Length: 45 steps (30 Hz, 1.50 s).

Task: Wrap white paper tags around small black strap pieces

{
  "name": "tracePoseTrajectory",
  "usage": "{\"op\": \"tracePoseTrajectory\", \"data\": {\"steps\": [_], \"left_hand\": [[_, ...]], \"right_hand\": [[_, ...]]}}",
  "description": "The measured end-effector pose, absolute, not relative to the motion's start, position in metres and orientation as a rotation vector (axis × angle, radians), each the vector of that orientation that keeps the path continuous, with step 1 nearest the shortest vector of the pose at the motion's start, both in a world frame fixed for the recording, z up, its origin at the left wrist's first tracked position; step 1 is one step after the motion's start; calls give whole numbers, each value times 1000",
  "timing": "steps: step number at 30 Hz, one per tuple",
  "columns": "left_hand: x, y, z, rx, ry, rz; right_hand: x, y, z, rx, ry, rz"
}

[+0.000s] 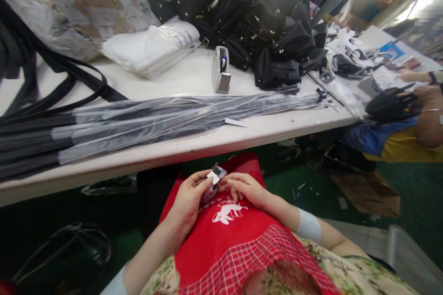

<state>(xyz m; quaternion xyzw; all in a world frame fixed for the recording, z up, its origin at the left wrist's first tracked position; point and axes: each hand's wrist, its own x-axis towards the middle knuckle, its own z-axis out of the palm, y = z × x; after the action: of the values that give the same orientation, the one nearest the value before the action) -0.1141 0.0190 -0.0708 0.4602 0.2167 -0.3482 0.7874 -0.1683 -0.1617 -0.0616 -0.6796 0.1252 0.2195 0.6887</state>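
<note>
Over my lap, my left hand [188, 199] is closed, its thumb pressing a white label on a small, shiny dark-and-clear piece [218, 173]. What kind of thing the piece is, I cannot make out. My right hand [247, 188] meets its right edge, fingers bent and fingertips pinched together there. Under both hands lies a red apron [214, 249] with a white print and checked trim. Beyond them on the table, long black straps in clear plastic sleeves [148, 122] lie side by side.
A white table [194, 150] runs across in front of me. On it stand a tape dispenser [221, 71], white plastic bags [152, 48], a heap of black bags [249, 14] and loose black straps [69, 85]. At right, another person's hands hold a black bag [391, 103].
</note>
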Motion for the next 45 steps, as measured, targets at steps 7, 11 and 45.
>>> {"op": "tracePoseTrajectory", "data": {"steps": [7,11,45], "left_hand": [[-114,19,-71,1022,476,-681],[-115,16,-70,1000,491,-661],[-128,29,-46,1737,-720,-44]], "right_hand": [[-171,-157,-66,-1426,379,546],[-168,-157,-72,-1427,393,551],[-133,-195,-75,-1823,141,247]]}}
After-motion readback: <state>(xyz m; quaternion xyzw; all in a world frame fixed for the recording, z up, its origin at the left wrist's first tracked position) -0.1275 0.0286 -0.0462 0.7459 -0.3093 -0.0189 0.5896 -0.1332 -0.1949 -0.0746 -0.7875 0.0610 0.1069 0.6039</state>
